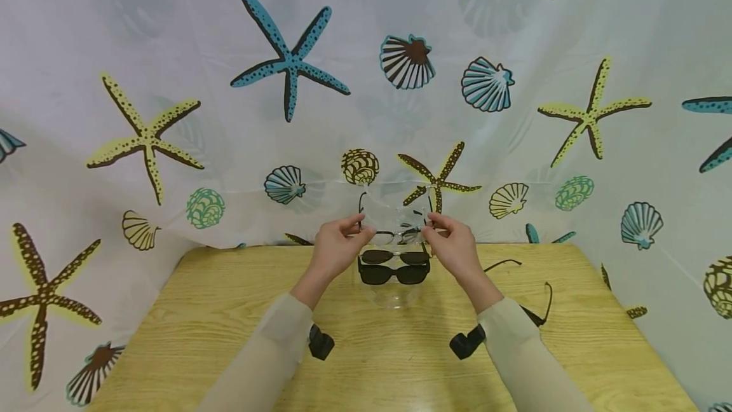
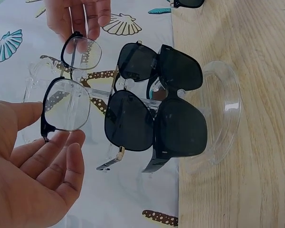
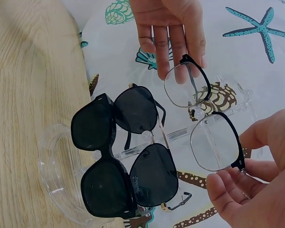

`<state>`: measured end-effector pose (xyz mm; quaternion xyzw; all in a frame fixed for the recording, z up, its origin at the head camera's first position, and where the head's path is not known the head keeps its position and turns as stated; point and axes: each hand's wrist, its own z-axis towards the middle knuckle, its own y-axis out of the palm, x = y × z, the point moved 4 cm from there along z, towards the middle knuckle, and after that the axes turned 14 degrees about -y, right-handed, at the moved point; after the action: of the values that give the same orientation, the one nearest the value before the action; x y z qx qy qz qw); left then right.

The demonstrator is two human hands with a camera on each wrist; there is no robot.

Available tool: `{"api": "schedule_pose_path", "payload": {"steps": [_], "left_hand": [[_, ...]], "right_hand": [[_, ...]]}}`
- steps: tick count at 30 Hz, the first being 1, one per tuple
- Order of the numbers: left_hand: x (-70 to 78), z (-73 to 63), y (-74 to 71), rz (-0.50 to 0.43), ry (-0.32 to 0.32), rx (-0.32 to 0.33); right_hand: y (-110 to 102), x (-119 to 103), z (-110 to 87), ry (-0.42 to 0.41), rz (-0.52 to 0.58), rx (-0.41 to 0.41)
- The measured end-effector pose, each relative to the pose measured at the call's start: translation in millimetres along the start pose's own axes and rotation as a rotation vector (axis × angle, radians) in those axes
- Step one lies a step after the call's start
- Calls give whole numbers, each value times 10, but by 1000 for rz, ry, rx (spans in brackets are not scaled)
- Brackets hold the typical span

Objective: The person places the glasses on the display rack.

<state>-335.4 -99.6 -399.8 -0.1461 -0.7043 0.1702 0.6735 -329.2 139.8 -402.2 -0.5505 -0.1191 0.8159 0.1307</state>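
Observation:
A pair of eyeglasses (image 2: 66, 104) with clear lenses and black upper rims is held level by both hands at the upper part of a clear display stand (image 2: 233, 104). My left hand (image 1: 336, 248) pinches the left end of the frame between thumb and fingers. At the opposite end, my right hand (image 1: 455, 248) pinches the frame the same way. Whether the bridge rests on the stand, I cannot tell. Below hang thin-rimmed sunglasses (image 3: 154, 175), and under those, thick black sunglasses (image 3: 107, 187), both on the stand.
More dark eyewear (image 1: 536, 316) lies on the wooden table (image 1: 229, 323) to the right, partly hidden by my right arm. A thin dark temple (image 1: 503, 264) shows nearby. Behind the table hangs a white curtain (image 1: 343, 126) printed with shells and starfish.

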Motion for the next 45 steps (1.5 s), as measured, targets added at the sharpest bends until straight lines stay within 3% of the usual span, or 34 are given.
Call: {"api": "schedule_pose_path", "payload": {"steps": [21, 45], "left_hand": [[-34, 52, 38, -2, -25, 2], [-25, 42, 34, -8, -4, 26]], "right_hand": [[32, 62, 12, 7, -11, 2], [52, 104, 11, 15, -11, -5]]}}
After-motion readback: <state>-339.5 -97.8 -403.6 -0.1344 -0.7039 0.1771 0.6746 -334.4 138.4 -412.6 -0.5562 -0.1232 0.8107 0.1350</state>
